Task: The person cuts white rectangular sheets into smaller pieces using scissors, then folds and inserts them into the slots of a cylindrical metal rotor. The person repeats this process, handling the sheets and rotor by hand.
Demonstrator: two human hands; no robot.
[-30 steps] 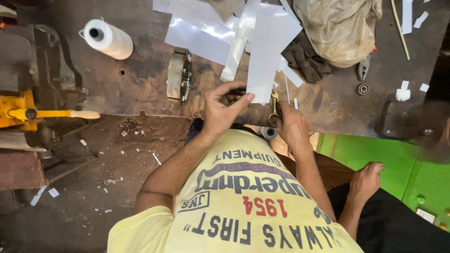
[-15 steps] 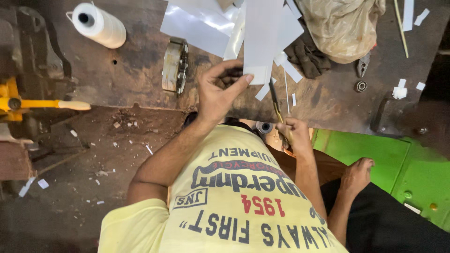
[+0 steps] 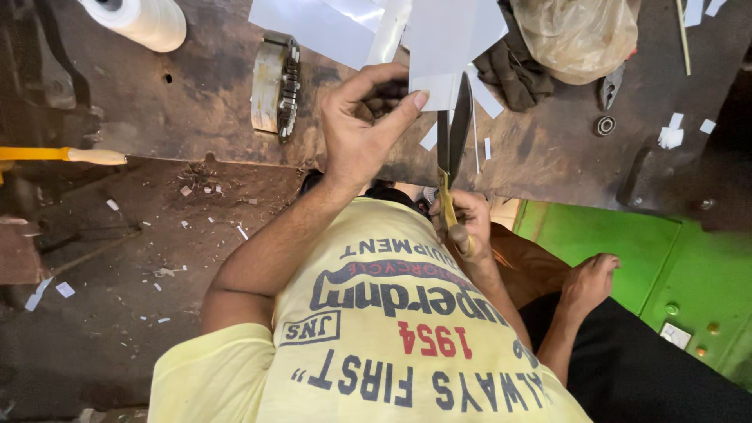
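Worktop (image 3: pixel 211 110) of dark, stained metal carries a white roll (image 3: pixel 141 22) at ten o'clock and a toothed metal part (image 3: pixel 278 86) beside it. My left hand (image 3: pixel 364 125) pinches the lower edge of a white sheet (image 3: pixel 446 39) between thumb and fingers at twelve o'clock. Just right, the scissors (image 3: pixel 454 133) stand open against that edge, my right hand (image 3: pixel 468 223) closed round their yellow handles. I judge the cut barely begun: most of the sheet is whole, though small white scraps (image 3: pixel 670 137) lie at two o'clock. Another person's hand (image 3: pixel 591 282) rests at four o'clock.
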